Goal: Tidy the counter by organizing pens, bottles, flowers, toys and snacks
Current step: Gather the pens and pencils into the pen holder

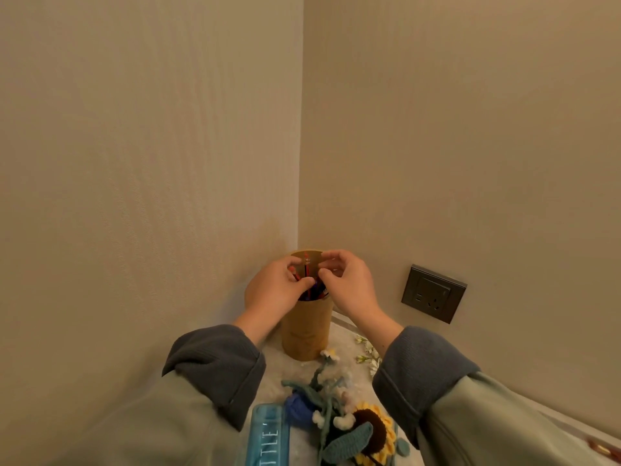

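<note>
A tall yellow-brown cylindrical holder [306, 327] stands in the corner of the counter, with several red and blue pens [312, 290] sticking up inside it. My left hand [275, 290] is over the holder's left rim, its fingers curled round the pen tops. My right hand [347, 284] hovers over the right rim with thumb and fingers pinched near the pens; whether it grips one I cannot tell. Crocheted flowers [339, 415], among them a sunflower [373, 432] and a blue bloom, lie on the counter below the holder.
Two walls meet right behind the holder. A dark wall socket [433, 293] sits on the right wall. A translucent blue box with letters [268, 435] lies at the bottom edge. Small white flowers [368, 354] lie on the pale marbled counter [292, 368] to the right.
</note>
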Demonstrator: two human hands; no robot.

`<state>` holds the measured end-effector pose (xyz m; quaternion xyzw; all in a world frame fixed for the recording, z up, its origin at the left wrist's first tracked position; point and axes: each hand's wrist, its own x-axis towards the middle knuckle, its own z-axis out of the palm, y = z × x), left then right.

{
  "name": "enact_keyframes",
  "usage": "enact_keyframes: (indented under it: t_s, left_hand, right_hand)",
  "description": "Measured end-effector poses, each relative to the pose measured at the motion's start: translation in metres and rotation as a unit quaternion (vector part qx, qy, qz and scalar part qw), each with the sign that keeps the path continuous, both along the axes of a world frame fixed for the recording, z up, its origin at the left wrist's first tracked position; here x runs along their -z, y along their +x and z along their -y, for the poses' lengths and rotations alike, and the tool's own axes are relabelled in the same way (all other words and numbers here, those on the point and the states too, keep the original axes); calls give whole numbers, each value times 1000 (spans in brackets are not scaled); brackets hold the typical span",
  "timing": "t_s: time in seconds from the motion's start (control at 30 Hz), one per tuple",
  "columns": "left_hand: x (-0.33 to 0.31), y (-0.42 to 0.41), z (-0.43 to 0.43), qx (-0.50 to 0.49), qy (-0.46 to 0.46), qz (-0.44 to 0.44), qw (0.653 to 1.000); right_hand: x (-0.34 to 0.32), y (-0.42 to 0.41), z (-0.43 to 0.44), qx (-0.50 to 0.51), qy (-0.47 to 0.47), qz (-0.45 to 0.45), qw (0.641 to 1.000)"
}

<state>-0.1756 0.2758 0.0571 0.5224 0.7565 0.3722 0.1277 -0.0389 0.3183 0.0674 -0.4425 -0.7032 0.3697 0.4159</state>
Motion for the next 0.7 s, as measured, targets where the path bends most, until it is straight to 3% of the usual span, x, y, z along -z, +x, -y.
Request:
enact_keyframes:
  t_s: [0.2,0.4,0.57,0.7]
  left_hand:
    - [-5,3,21,-28,99,24,994]
    - [-24,25,46,1,121,32,992]
    - [-33,75,60,74,138,173,972]
    - [-37,139,73,126,115,217,961]
  right_hand:
    - [-1,15,17,9,-11,-14,1000]
    - [-10,40,43,11,-12,-31,999]
    - [-11,85,65,32,-7,-41,999]
    - [-4,147,83,68,-9,-44,997]
